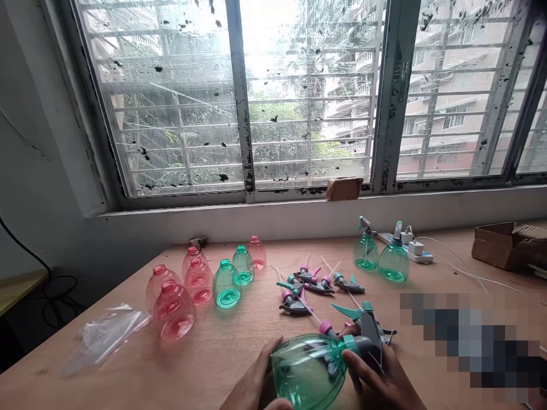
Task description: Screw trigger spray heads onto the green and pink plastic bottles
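A clear green spray bottle (305, 370) lies tilted on its side between my hands, its neck pointing right. My left hand (252, 378) wraps round the bottle's body near the base. At the neck, the fingers of my right hand (382, 378) close on the grey and teal trigger sprayer (371, 330), whose collar sits on the bottle's mouth. Just beyond lie several loose trigger sprayers (314, 285) with pink or teal collars and thin tubes. One with a pink collar (325, 327) is partly hidden behind the held bottle.
Several open pink bottles (174, 312) and two green ones (227, 285) stand on the left. Two green bottles with sprayers (394, 263) stand at the back right by a power strip (421, 256). Clear plastic bags (111, 333) lie front left; a cardboard box (498, 245) is far right.
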A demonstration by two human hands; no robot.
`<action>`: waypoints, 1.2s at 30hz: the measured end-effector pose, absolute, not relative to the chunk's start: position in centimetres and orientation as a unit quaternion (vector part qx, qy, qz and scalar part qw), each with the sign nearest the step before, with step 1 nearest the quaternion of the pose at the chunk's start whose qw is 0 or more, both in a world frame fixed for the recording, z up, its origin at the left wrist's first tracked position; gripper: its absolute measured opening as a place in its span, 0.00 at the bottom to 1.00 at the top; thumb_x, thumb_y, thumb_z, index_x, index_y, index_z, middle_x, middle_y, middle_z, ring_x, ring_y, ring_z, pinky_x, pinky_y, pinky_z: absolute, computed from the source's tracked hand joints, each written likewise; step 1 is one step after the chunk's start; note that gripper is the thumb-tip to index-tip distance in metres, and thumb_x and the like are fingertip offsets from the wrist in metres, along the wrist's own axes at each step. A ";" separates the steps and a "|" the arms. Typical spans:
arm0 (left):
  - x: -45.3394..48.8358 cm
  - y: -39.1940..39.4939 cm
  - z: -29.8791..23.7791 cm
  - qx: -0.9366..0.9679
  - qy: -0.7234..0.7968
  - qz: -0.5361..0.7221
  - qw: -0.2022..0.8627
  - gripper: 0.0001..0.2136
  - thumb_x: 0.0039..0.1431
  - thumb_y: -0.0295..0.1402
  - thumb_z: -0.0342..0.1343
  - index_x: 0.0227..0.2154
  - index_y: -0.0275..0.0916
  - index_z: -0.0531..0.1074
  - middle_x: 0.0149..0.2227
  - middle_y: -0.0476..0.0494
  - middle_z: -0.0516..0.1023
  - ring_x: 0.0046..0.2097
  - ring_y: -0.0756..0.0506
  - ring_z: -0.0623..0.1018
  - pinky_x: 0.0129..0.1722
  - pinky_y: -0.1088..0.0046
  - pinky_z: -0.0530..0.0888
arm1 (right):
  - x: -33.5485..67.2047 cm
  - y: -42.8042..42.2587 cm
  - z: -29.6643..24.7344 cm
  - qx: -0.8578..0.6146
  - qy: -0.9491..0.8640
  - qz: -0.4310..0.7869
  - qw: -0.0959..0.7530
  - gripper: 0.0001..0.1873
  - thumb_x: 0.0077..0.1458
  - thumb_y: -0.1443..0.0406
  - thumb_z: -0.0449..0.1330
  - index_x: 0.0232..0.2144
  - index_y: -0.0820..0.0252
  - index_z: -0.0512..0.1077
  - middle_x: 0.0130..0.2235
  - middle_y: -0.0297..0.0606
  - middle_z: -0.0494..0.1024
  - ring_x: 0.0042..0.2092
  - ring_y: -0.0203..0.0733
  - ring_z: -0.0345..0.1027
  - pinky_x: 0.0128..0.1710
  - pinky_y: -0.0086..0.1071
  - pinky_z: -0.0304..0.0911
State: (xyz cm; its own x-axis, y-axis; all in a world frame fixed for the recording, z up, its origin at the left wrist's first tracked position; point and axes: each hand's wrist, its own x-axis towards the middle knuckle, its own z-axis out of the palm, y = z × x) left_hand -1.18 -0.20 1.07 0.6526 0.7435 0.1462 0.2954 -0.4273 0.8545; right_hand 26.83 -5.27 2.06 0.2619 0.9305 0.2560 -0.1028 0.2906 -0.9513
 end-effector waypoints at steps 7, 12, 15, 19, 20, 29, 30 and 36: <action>-0.7 0.9 -0.6 0.773 0.372 0.242 0.455 0.44 0.58 0.60 0.58 0.71 0.53 0.47 0.73 0.42 0.57 0.71 0.31 0.61 0.70 0.53 0.55 | 26.7 -5.4 2.4 -0.447 -0.470 0.403 0.646 0.29 0.49 0.41 0.69 0.39 0.58 0.76 0.24 0.34 0.72 0.23 0.42 0.64 0.19 0.31 0.65; -1.2 0.2 0.5 0.821 0.314 0.259 0.400 0.46 0.58 0.65 0.51 0.72 0.47 0.45 0.72 0.38 0.57 0.71 0.31 0.59 0.70 0.54 0.56 | 26.8 -5.5 2.3 -0.440 -0.472 0.400 0.650 0.28 0.49 0.42 0.69 0.38 0.59 0.76 0.28 0.38 0.76 0.23 0.40 0.65 0.19 0.31 0.65; -1.2 -0.2 1.0 0.818 0.314 0.271 0.399 0.41 0.63 0.62 0.48 0.72 0.50 0.44 0.73 0.40 0.57 0.72 0.33 0.59 0.70 0.55 0.57 | 26.9 -5.5 2.3 -0.434 -0.479 0.397 0.652 0.27 0.49 0.42 0.70 0.37 0.59 0.77 0.30 0.40 0.78 0.23 0.40 0.65 0.18 0.31 0.65; -0.7 0.1 0.3 0.800 0.333 0.270 0.420 0.49 0.58 0.63 0.55 0.73 0.47 0.38 0.74 0.36 0.52 0.72 0.33 0.57 0.70 0.55 0.56 | 26.9 -5.5 2.4 -0.438 -0.481 0.393 0.649 0.27 0.49 0.43 0.70 0.38 0.58 0.77 0.25 0.37 0.75 0.22 0.40 0.64 0.18 0.31 0.64; -0.6 0.2 0.1 0.794 0.347 0.265 0.424 0.46 0.60 0.63 0.52 0.73 0.48 0.39 0.74 0.36 0.52 0.72 0.34 0.57 0.70 0.55 0.56 | 26.9 -5.5 2.3 -0.441 -0.483 0.392 0.647 0.27 0.49 0.42 0.70 0.38 0.59 0.76 0.25 0.36 0.75 0.22 0.40 0.64 0.19 0.31 0.64; -1.3 -0.7 1.8 0.820 0.302 0.276 0.400 0.35 0.68 0.59 0.42 0.72 0.50 0.46 0.73 0.43 0.57 0.71 0.33 0.60 0.70 0.53 0.57 | 27.2 -5.2 1.6 -0.430 -0.495 0.390 0.647 0.27 0.51 0.45 0.70 0.40 0.61 0.76 0.31 0.40 0.77 0.23 0.38 0.64 0.18 0.30 0.65; -1.2 -0.8 1.8 0.818 0.310 0.276 0.399 0.34 0.69 0.58 0.41 0.72 0.51 0.46 0.73 0.44 0.58 0.71 0.34 0.61 0.70 0.54 0.57 | 27.3 -5.2 1.6 -0.427 -0.498 0.390 0.647 0.26 0.51 0.46 0.70 0.40 0.61 0.77 0.31 0.41 0.78 0.23 0.39 0.65 0.19 0.30 0.66; -0.8 0.1 -0.1 0.819 0.345 0.258 0.379 0.45 0.59 0.62 0.55 0.72 0.50 0.45 0.74 0.40 0.54 0.72 0.31 0.58 0.70 0.53 0.57 | 27.6 -5.4 1.6 -0.424 -0.503 0.375 0.653 0.23 0.52 0.47 0.70 0.39 0.59 0.78 0.29 0.40 0.78 0.21 0.41 0.67 0.24 0.35 0.69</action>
State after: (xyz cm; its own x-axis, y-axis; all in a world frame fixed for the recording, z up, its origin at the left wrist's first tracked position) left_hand -0.82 0.06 -0.11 0.6288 0.7607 0.1607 0.3701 -0.4746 0.7986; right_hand 27.63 -5.37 1.62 0.2127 0.9165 0.3388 -0.0643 0.3591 -0.9311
